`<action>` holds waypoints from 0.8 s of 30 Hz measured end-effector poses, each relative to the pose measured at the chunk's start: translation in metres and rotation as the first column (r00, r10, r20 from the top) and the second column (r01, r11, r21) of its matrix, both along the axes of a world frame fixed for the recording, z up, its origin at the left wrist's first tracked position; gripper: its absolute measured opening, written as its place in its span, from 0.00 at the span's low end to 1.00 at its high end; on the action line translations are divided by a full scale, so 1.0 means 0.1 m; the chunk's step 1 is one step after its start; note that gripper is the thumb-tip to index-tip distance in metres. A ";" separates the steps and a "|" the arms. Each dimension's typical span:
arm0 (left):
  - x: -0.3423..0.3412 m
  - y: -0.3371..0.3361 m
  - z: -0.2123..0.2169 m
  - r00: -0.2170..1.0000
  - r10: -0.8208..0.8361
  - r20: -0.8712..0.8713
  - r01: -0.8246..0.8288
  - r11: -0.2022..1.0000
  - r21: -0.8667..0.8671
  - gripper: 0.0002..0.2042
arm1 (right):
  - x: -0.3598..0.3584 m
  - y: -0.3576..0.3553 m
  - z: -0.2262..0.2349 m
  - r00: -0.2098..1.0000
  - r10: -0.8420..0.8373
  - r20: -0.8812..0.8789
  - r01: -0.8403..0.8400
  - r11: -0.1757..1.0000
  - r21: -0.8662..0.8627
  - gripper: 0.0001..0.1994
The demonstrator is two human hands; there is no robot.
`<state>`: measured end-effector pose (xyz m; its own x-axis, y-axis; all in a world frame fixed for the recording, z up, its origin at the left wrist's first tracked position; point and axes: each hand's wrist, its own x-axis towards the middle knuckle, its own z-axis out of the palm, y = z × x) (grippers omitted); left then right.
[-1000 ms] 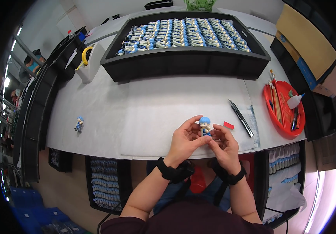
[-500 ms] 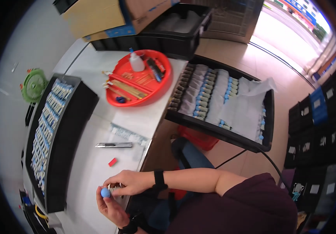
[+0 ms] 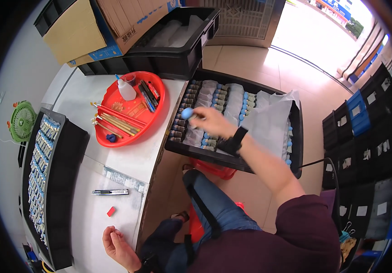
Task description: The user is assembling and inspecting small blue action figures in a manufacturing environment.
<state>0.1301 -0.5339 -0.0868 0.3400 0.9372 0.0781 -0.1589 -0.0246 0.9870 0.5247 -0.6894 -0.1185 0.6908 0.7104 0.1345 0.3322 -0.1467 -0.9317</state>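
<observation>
My right hand (image 3: pixel 214 122) is closed on a small figurine with a round blue head (image 3: pixel 187 113), holding it above the left part of the black crate (image 3: pixel 232 162). The figurine's lower part is hidden by my fingers. Rows of similar blue-topped figurines (image 3: pixel 221 98) lie in that crate between strips of white wrapping sheet (image 3: pixel 266 127). At the near edge of the white table (image 3: pixel 96 245) my left hand (image 3: pixel 119 248) has its fingers curled in, with nothing visible in them. A small red block (image 3: pixel 111 211) and a utility knife (image 3: pixel 110 192) lie beyond it.
A long black tray (image 3: pixel 64 191) of blue-and-white pieces stands along the table's left. The red round tray (image 3: pixel 152 123) carries brushes, pens and a white squeeze bottle (image 3: pixel 126 90). Behind are another black crate (image 3: pixel 159 63) and cardboard boxes (image 3: pixel 77 34). A green fan (image 3: pixel 23 122) stands far left.
My right hand has left my left hand and swung up and right over the crate, carrying the blue-headed figurine. My left hand no longer holds it. The view has shifted.
</observation>
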 end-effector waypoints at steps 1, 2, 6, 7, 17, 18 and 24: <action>0.01 -0.01 0.00 1.000 -0.002 -0.026 0.002 1.000 0.007 0.10 | 0.34 -0.13 -0.14 0.994 -0.070 0.081 0.083 0.981 -0.176 0.16; 0.03 -0.01 0.00 1.000 -0.001 -0.021 0.002 1.000 0.007 0.10 | 0.64 -0.28 -0.33 0.986 -0.145 0.082 0.160 0.960 -0.228 0.17; 0.05 -0.01 -0.01 0.998 0.005 -0.064 -0.003 1.000 0.025 0.10 | 1.19 -0.80 -0.64 0.927 -0.372 0.045 0.346 0.803 -0.486 0.19; 0.04 -0.01 -0.01 0.998 0.002 -0.070 0.000 1.000 0.026 0.10 | 1.26 -0.93 -0.73 0.905 -0.417 0.079 0.394 0.754 -0.525 0.18; 0.08 -0.03 0.01 0.994 0.031 -0.102 -0.029 0.999 0.024 0.10 | 0.89 -2.45 -0.43 0.856 -0.485 0.179 0.493 0.661 -0.566 0.12; 0.06 -0.01 0.01 0.994 0.021 -0.108 -0.017 0.999 0.039 0.10 | 0.82 -2.62 -0.41 0.826 -0.524 0.210 0.541 0.629 -0.558 0.12; 0.11 -0.07 0.09 0.979 0.087 -0.183 -0.090 0.996 -0.009 0.08 | 0.59 -2.67 -0.17 0.748 -0.641 0.170 0.637 0.623 -0.454 0.15</action>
